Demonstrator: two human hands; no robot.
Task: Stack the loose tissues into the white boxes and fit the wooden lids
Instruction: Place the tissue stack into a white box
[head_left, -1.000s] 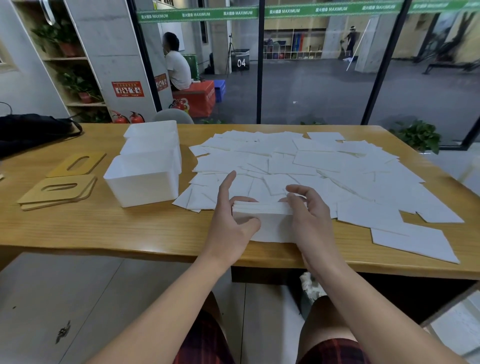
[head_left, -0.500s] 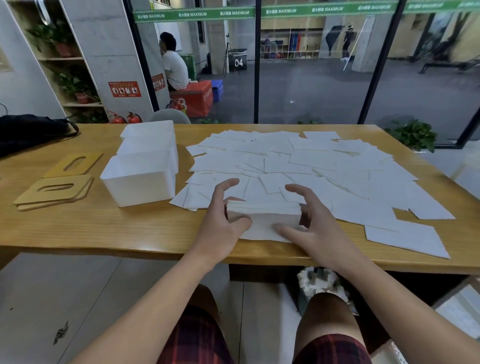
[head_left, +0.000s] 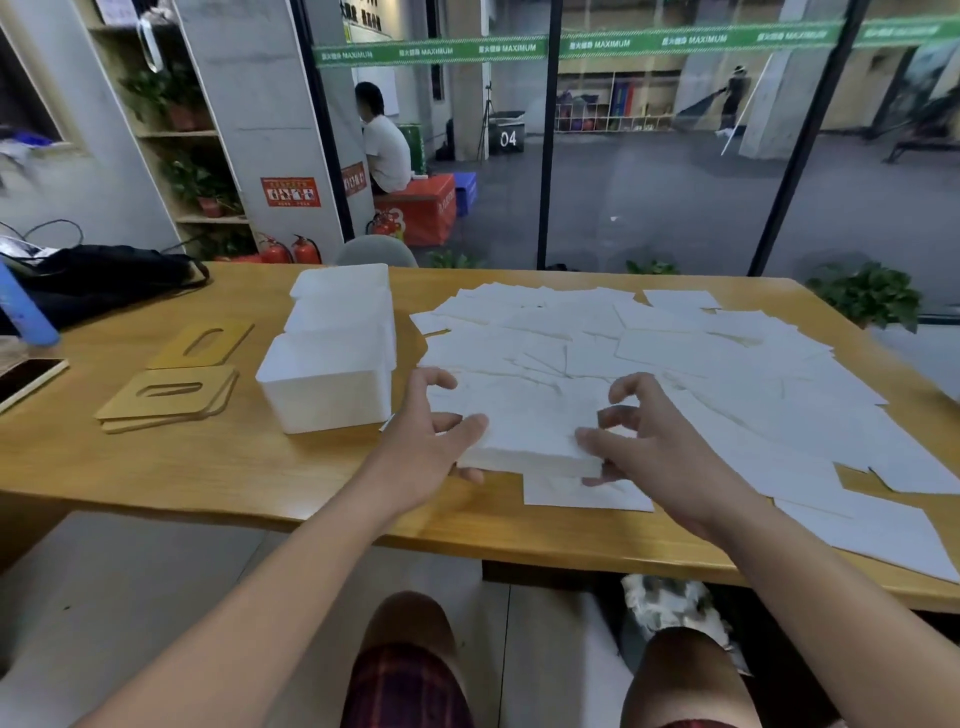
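My left hand grips left end of tissue stack, thumb on top, one fingertip under near edge. My right hand holds right end, fingers curled; underside of stack hidden. Frame blurred, single sheets in stack hard to count. Stack near front edge of table, one sheet under it. Loose tissues cover right half, some cut off at right border. White boxes just left of stack, inside not visible. Wooden lids farther left; bare wood around them.
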